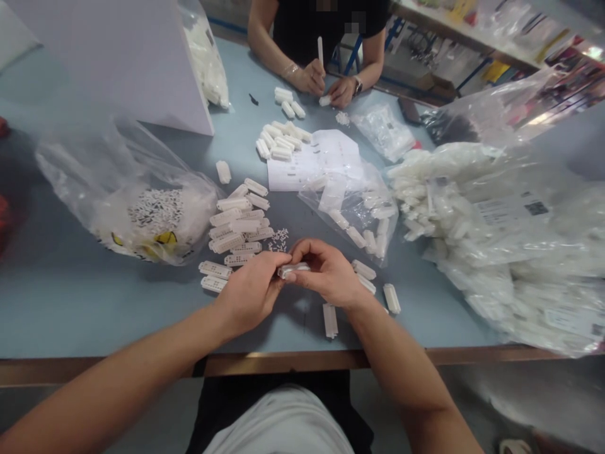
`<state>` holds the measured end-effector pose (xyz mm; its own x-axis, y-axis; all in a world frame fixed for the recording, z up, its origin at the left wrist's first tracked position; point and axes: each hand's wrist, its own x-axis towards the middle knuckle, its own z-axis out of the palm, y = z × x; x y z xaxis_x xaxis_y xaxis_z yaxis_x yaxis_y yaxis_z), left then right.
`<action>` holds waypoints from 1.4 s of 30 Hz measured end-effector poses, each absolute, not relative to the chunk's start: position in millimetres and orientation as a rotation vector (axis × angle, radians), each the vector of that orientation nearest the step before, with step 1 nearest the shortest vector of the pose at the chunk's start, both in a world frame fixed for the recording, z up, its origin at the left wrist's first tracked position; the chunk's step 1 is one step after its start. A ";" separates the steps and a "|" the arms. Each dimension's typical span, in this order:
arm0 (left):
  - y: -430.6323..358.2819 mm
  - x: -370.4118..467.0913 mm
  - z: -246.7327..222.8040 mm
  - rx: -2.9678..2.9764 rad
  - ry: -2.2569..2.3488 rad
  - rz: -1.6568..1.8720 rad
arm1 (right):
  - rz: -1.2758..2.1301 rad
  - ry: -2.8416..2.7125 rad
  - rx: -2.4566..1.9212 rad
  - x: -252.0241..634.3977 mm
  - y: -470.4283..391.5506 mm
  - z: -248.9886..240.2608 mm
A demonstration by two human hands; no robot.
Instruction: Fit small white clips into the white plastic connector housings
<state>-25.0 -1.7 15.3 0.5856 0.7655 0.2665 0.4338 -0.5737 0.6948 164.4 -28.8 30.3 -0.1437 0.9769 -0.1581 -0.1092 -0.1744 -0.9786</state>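
Head view: one oblong white plastic piece point(295, 269).
Our left hand point(251, 290) and right hand point(333, 275) pinch it, fingers narrow.

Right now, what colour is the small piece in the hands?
The small piece is white where it shows, best in the head view.

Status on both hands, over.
Left hand and right hand both on one white part. Small pieces just beyond. Loose parts alongside.

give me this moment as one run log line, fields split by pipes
left hand: on white part | right hand: on same part | nearby: perforated white pieces, small loose bits | across table: co-worker's hands working
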 end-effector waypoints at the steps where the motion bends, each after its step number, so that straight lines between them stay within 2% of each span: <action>1: -1.9 -25.5 15.3 2.241 0.945 0.759 | 1.486 -1.120 -1.176 163.8 -28.7 30.0; 8: 2.7 -25.3 17.2 2.120 1.056 0.759 | 1.547 -1.048 -1.192 167.7 -26.1 33.2; 30: 1.4 -24.3 18.7 2.141 1.033 0.705 | 1.411 -1.112 -1.299 161.0 -27.1 29.9; 39: 7.2 -24.3 19.7 2.032 1.142 0.752 | 1.240 -1.220 -1.325 163.2 -27.3 25.2; 42: 14.4 -26.2 19.2 1.802 1.261 0.900 | 1.001 -1.321 -1.451 168.1 -25.4 25.5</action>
<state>-26.2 14.4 19.2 0.2685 0.9549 0.1267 0.4298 -0.2364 0.8714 168.1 -25.4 25.5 0.0997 0.9950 0.0079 0.2615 -0.0186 -0.9650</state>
